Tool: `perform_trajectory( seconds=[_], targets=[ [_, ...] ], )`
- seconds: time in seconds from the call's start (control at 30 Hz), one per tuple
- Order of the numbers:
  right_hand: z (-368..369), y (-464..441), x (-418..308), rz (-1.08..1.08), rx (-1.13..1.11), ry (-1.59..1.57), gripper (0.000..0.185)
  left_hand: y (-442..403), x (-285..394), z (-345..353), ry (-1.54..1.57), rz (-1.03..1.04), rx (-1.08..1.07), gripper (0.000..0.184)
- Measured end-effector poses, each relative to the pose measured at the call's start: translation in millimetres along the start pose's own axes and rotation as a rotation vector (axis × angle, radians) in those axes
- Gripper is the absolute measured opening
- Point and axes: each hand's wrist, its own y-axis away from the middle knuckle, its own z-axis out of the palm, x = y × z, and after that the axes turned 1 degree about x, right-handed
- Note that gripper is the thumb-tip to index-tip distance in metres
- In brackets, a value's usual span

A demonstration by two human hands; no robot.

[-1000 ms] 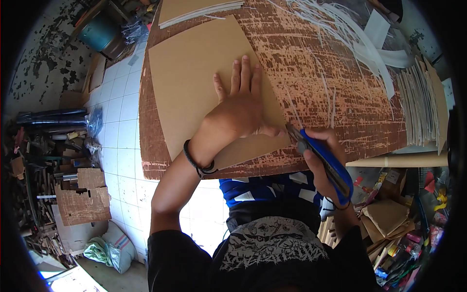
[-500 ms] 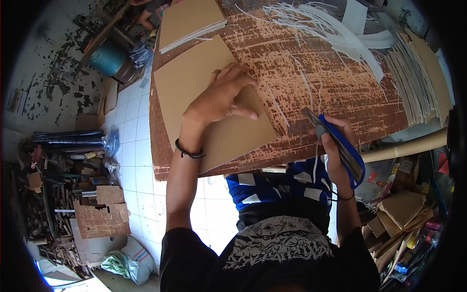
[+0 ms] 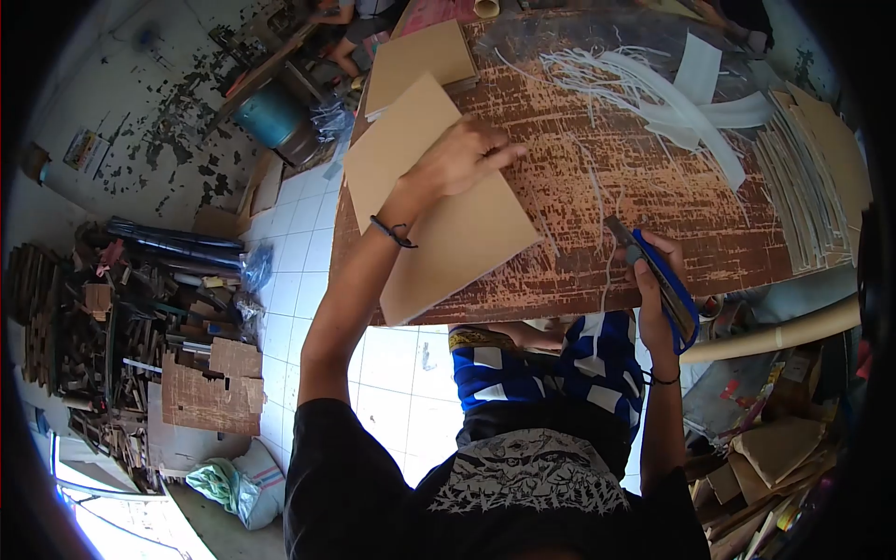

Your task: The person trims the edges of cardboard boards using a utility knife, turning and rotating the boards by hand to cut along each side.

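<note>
A tan cardboard sheet (image 3: 457, 247) lies at an angle at the table's near left, partly hidden by my left forearm. My left hand (image 3: 462, 159) is over the sheet's right edge, its fingers curled in and its thumb side pointing right; whatever they hold, if anything, is hidden. In my right hand (image 3: 653, 280), at the table's front edge, is a blue utility knife (image 3: 674, 303), its blade end pointing up and left. A thin pale strip (image 3: 609, 280) hangs over the table edge beside this hand.
A stack of cardboard sheets (image 3: 425, 61) sits behind the sheet. White shavings and strips (image 3: 644, 89) lie at the back right, near upright boards (image 3: 803, 177). A cardboard tube (image 3: 775, 341) is below right, scrap wood (image 3: 93, 336) at left. Other people are partly visible behind.
My left hand has gone from spread fingers on the sheet to curled fingers at its right edge. The whole view has shifted; the utility knife stays in my right hand.
</note>
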Motion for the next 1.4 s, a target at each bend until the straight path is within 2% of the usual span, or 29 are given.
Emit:
perform_trajectory(
  seconds=[0.03,0.13,0.2,0.27,0.3,0.33,0.37,0.47,0.57,0.67,0.77,0.9,1.0,1.1,1.2,1.27,1.37,1.4],
  targets=[
    [-0.9,-0.3,0.9,-0.001,-0.001,0.011,0.036,-5.0,1.6,-14.8,0.045,-0.019,0.025,0.044],
    [-1.1,-0.9,0.5,0.011,0.001,-0.063,0.036,-16.3,10.1,-55.6,-0.223,-0.305,0.232,0.043],
    [-0.4,-1.7,0.6,0.039,0.023,-0.112,0.036,-16.7,-18.2,-66.4,-0.484,-0.275,0.271,0.046],
    [0.2,-2.6,1.2,0.06,0.046,-0.151,0.036,-15.4,-35.5,-68.4,-0.589,-0.348,0.247,0.038],
    [0.3,-3.4,1.8,0.067,0.053,-0.167,0.036,-14.1,-39.1,-67.7,-0.564,-0.442,0.202,0.035],
    [0.1,-3.3,2.7,0.077,0.057,-0.184,0.036,-9.2,-46.2,-66.5,-0.539,-0.537,0.153,0.04],
    [-0.2,-3.9,3.9,0.09,0.05,-0.201,0.036,2.3,-80.1,-55.5,-0.565,-0.488,0.079,0.039],
    [0.6,-10.3,2.6,0.103,0.024,-0.207,0.036,16.3,-62.2,-38.9,-0.354,-0.518,-0.076,0.046],
    [14.8,-21.2,-8.8,0.102,-0.013,-0.156,0.036,27.4,-41.4,-10.4,-0.186,-0.575,-0.104,0.057],
    [26.7,-32.7,-13.2,0.109,-0.068,-0.167,0.034,43.6,-35.0,20.5,-0.284,-0.401,-0.093,0.065],
    [37.4,-43.3,-17.3,0.064,-0.105,-0.176,0.032,55.1,-20.6,21.2,-0.205,-0.376,-0.115,0.067],
    [47.9,-81.5,-28.3,0.01,-0.245,-0.102,0.028,66.7,-19.7,14.8,-0.259,-0.278,-0.093,0.066],
    [71.0,-137.0,3.5,-0.194,-0.306,-0.057,0.025,53.3,-20.9,13.7,-0.237,-0.205,-0.075,0.061],
    [96.2,-191.8,44.1,-0.26,-0.326,0.007,0.023,25.9,-25.8,33.8,-0.169,-0.167,0.011,0.054],
    [110.8,-214.9,71.1,-0.224,-0.236,0.066,0.023,5.5,-40.8,50.6,-0.154,-0.171,0.109,0.047],
    [111.6,-218.7,79.8,-0.196,-0.278,-0.019,0.025,6.8,-39.7,54.9,-0.128,-0.187,0.153,0.043],
    [106.2,-208.6,64.1,-0.018,-0.344,-0.071,0.026,8.3,-42.4,57.0,-0.126,-0.153,0.214,0.04],
    [107.0,-208.4,61.5,-0.04,-0.332,-0.068,0.025,8.9,-41.0,58.2,-0.131,-0.16,0.216,0.04]
  ],
)
